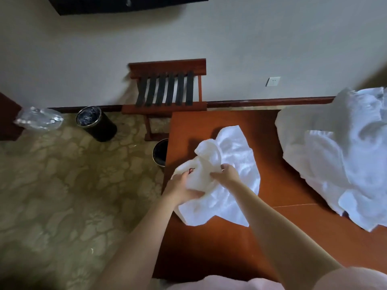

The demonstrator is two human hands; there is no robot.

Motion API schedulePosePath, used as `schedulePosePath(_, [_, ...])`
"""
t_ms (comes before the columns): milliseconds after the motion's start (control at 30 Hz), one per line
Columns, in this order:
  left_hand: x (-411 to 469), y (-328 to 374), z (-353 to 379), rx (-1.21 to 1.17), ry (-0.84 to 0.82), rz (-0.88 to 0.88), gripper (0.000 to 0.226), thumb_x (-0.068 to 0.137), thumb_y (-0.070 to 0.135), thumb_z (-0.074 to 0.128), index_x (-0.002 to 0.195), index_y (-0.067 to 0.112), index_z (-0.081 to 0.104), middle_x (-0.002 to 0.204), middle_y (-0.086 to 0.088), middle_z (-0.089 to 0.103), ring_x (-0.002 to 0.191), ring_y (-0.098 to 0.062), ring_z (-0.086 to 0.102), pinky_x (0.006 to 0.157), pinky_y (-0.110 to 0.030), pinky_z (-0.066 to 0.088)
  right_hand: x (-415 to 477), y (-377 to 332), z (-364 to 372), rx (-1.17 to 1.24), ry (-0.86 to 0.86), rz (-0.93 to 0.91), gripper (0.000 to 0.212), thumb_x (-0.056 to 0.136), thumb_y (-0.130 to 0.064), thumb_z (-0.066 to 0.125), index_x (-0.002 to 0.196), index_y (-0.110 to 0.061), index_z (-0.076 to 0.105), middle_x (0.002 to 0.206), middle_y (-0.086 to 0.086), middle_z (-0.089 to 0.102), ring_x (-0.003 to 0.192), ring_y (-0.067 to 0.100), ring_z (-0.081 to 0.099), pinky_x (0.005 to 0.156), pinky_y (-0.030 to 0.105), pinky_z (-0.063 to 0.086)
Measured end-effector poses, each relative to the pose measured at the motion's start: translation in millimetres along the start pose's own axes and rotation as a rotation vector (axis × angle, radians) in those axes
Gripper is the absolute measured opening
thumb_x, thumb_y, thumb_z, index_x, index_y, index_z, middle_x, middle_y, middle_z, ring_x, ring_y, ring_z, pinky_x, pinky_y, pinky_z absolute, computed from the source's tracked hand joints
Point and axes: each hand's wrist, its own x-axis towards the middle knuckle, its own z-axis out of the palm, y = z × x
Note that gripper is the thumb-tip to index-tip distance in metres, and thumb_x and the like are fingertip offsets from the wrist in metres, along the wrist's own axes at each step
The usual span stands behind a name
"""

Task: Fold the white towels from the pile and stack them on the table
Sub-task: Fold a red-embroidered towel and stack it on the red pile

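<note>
At the reddish-brown wooden table (289,185), a person's left hand (180,188) and right hand (227,174) both clutch a crumpled white terry towel (230,181) — its small red embroidered mark (191,171) facing up — near the table's left edge. The heaped pile of white towels (339,155) lies well apart, at the table's right — loose, unfolded.

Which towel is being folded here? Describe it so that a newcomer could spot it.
On the brown table, look at its left end, away from the big towel pile on the right. The towel there lies crumpled, gripped by the left hand and right hand, with a small red mark.
</note>
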Motion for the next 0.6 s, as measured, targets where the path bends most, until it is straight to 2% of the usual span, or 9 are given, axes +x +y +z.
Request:
schedulePosePath(100, [1.6,4.7,2.8,0.142,-0.016,0.043,0.089,0.072,0.074,0.055,0.147,0.04,0.023,0.143,0.005,0.036,0.126,-0.023,0.043,0.098,-0.036,0.044,-5.8,0.6,-16.2,0.281,0.101,-0.017,0.022,0.084,-0.027,0.067,0.09,-0.007,0.058,0.084,0.005,0.06,0.08,0.02,0.057,0.071,0.03,0.048])
schedulePosePath(167, [2.8,15.3,3.6,0.147,0.019,0.078,0.061,0.087,0.064,0.045,0.141,0.035,0.039,0.131,0.005,0.05,0.114,-0.021,0.053,0.088,-0.031,0.048,-12.7,-5.5,-33.3,0.501,0.133,-0.037,0.019,0.086,-0.022,0.068,0.083,-0.006,0.057,0.084,0.008,0.06,0.083,0.023,0.058,0.075,0.032,0.051])
schedulePosePath(233, [0.8,33.7,4.8,0.074,0.05,0.133,0.034,0.095,0.052,0.042,0.11,0.029,0.061,0.102,0.006,0.065,0.09,-0.016,0.061,0.073,-0.027,0.05,-21.2,-12.3,-49.3,0.701,0.114,-0.045,0.015,0.089,-0.016,0.065,0.08,-0.008,0.056,0.082,0.007,0.061,0.084,0.023,0.061,0.073,0.029,0.055])
schedulePosePath(300, [-0.3,48.8,6.8,-0.104,0.034,0.192,0.029,0.097,0.044,0.044,0.078,0.029,0.059,0.072,0.013,0.062,0.069,-0.008,0.059,0.058,-0.019,0.044,-27.8,-15.2,-64.1,0.842,0.157,-0.033,0.013,0.091,-0.015,0.062,0.085,-0.005,0.056,0.084,0.009,0.062,0.082,0.022,0.063,0.075,0.031,0.055])
schedulePosePath(367, [1.2,56.3,3.5,-0.349,0.062,0.204,0.033,0.095,0.04,0.049,0.064,0.029,0.051,0.054,0.015,0.05,0.055,-0.005,0.048,0.047,-0.014,0.034,-32.5,-13.6,-80.2,0.934,0.292,-0.004,0.016,0.092,-0.019,0.061,0.094,-0.004,0.055,0.087,0.011,0.059,0.081,0.023,0.06,0.077,0.035,0.051])
schedulePosePath(433, [7.3,56.1,-10.4,-0.564,0.155,0.148,0.036,0.093,0.037,0.053,0.061,0.021,0.048,0.053,0.011,0.043,0.053,-0.01,0.041,0.043,-0.016,0.032,-37.7,-11.2,-97.8,0.928,0.462,0.035,0.015,0.09,-0.023,0.06,0.091,-0.008,0.054,0.083,0.009,0.056,0.075,0.022,0.056,0.066,0.031,0.048])
schedulePosePath(467, [10.4,54.2,-20.1,-0.646,0.207,0.11,0.035,0.092,0.036,0.055,0.062,0.018,0.05,0.057,0.008,0.048,0.054,-0.011,0.045,0.046,-0.019,0.036,-40.0,-10.9,-105.1,0.917,0.519,0.049,0.014,0.088,-0.023,0.059,0.086,-0.009,0.054,0.078,0.007,0.055,0.071,0.022,0.055,0.06,0.027,0.047])
schedulePosePath(533, [16.4,46.2,-39.9,-0.743,0.296,0.048,0.026,0.091,0.036,0.056,0.069,0.021,0.057,0.072,0.002,0.062,0.067,-0.013,0.058,0.063,-0.026,0.048,-42.2,-13.1,-112.8,0.876,0.58,0.061,0.019,0.086,-0.024,0.057,0.081,-0.005,0.054,0.073,0.008,0.052,0.067,0.021,0.051,0.057,0.026,0.044])
schedulePosePath(600, [20.8,34.0,-53.2,-0.777,0.393,0.034,0.02,0.089,0.033,0.057,0.073,0.022,0.058,0.078,0.0,0.064,0.076,-0.02,0.061,0.071,-0.032,0.048,-40.6,-18.2,-111.1,0.8,0.593,0.06,0.022,0.086,-0.025,0.055,0.081,-0.004,0.053,0.073,0.006,0.049,0.064,0.018,0.048,0.057,0.025,0.041])
